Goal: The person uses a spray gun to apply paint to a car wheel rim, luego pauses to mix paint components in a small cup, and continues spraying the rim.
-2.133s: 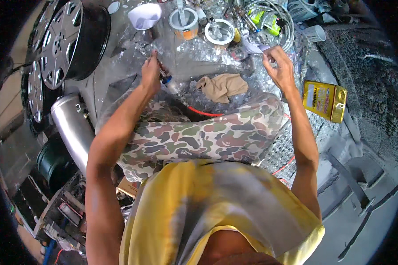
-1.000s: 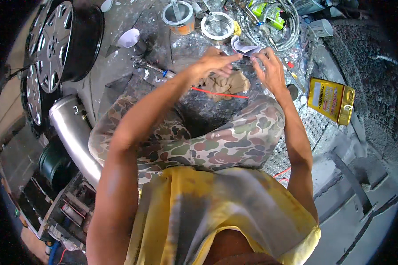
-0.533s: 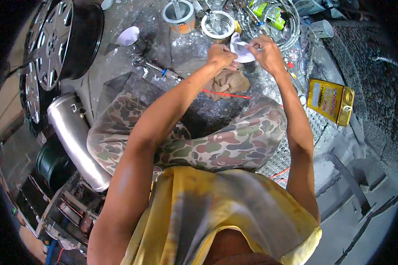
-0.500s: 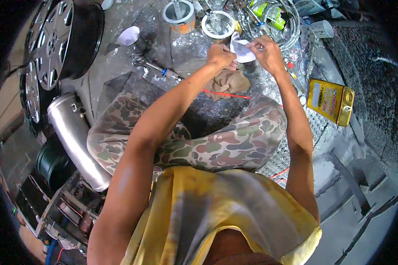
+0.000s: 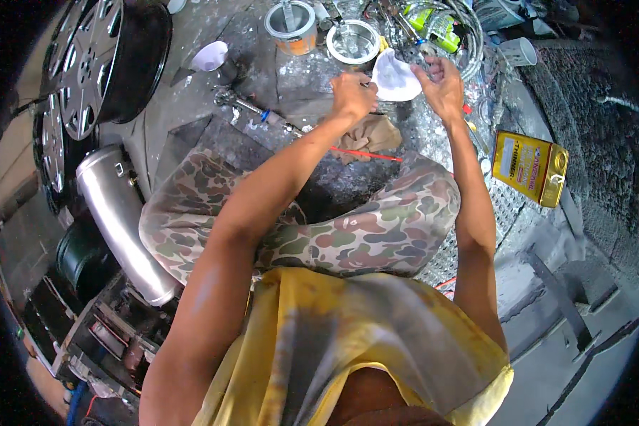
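Note:
My left hand (image 5: 356, 92) is closed at the left edge of a white cone-shaped paper piece (image 5: 394, 78), gripping it. My right hand (image 5: 433, 74) is beside its right edge, thumb and fingers apart. Below them a crumpled brown cloth (image 5: 371, 137) lies on the paint-spattered floor (image 5: 300, 92). Just behind the paper stands an open silver-rimmed can (image 5: 351, 44). A spray-gun-like tool (image 5: 252, 108) lies left of my left hand, and a red hose (image 5: 369, 155) runs below the cloth.
An orange-labelled tub (image 5: 291, 39), a white cup (image 5: 209, 57), coiled hoses (image 5: 468, 50) and green items (image 5: 440, 30) are at the back. Black alloy wheels (image 5: 92, 67) and a steel cylinder (image 5: 124, 220) are left. A yellow metal tin (image 5: 529, 167) lies right, beside dark rough matting (image 5: 589, 106).
My left hand left the spray-gun-like tool and moved right to the white paper. The paper now shows more rounded and spread. My right hand has shifted slightly right, its fingers opening.

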{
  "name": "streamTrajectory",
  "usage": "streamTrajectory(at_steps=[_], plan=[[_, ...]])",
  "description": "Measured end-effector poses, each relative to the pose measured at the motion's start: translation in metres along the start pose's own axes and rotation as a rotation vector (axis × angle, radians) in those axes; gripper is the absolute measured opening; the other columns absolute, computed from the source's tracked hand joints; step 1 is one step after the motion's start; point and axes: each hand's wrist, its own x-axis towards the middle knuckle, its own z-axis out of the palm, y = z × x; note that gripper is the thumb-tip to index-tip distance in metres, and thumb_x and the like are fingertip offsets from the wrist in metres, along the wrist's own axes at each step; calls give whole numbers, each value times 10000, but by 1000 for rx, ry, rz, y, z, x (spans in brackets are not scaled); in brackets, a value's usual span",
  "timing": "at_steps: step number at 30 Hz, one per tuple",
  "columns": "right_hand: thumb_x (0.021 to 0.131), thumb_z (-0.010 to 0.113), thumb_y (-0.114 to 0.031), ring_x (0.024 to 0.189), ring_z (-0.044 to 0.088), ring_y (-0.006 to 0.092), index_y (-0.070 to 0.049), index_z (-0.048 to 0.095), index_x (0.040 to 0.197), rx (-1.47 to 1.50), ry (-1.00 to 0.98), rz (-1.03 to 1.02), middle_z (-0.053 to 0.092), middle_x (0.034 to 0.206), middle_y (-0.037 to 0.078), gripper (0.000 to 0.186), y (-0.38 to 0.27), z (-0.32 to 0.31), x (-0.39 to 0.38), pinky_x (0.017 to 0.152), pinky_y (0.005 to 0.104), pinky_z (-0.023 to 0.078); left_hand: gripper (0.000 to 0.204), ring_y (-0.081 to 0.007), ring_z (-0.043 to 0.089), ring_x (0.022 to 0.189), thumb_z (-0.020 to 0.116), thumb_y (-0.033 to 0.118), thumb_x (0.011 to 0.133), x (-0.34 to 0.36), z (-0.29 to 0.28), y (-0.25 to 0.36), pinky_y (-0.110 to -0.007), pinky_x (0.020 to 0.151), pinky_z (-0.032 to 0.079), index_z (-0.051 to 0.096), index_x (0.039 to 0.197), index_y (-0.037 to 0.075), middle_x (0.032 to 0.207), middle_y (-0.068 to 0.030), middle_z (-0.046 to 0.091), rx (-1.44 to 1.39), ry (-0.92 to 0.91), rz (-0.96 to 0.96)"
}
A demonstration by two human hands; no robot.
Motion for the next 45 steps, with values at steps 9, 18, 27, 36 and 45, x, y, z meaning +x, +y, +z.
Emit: streamTrajectory(at_steps=[9,18,27,36,45], plan=[[856,757,-362,820,652,337,-29,650,1199,-60,-281,-506,657,902,173,490,-96,55,79,770,429,523,120,-210,698,579,645,-9,891,13,4,-18,-315,492,592,690,953,-101,728,-160,701,48,-67,-12],[898,723,-364,751,604,399,15,639,1118,64,-256,-802,601,777,223,447,-113,75,104,726,467,502,118,-201,690,542,689,2,858,8,5,3,-325,455,587,696,903,-106,705,-150,701,27,-4,-58],[934,706,-372,634,483,417,62,562,783,-10,-347,-670,553,696,253,481,-88,34,82,622,476,436,141,-195,696,536,700,28,864,5,6,10,-320,469,589,708,836,-110,664,-156,699,-15,0,-57],[972,637,-313,713,538,440,65,575,848,-62,-377,-658,572,790,240,403,-88,36,87,691,493,439,220,-211,713,578,669,19,889,6,3,11,-331,509,619,683,1037,-144,739,-173,715,-35,-29,-123],[948,677,-386,724,628,359,59,602,930,30,-338,-459,619,798,237,452,-90,41,84,665,454,482,199,-233,722,594,631,-8,876,7,1,9,-346,521,627,687,1014,-142,753,-193,718,-50,-47,-101]])
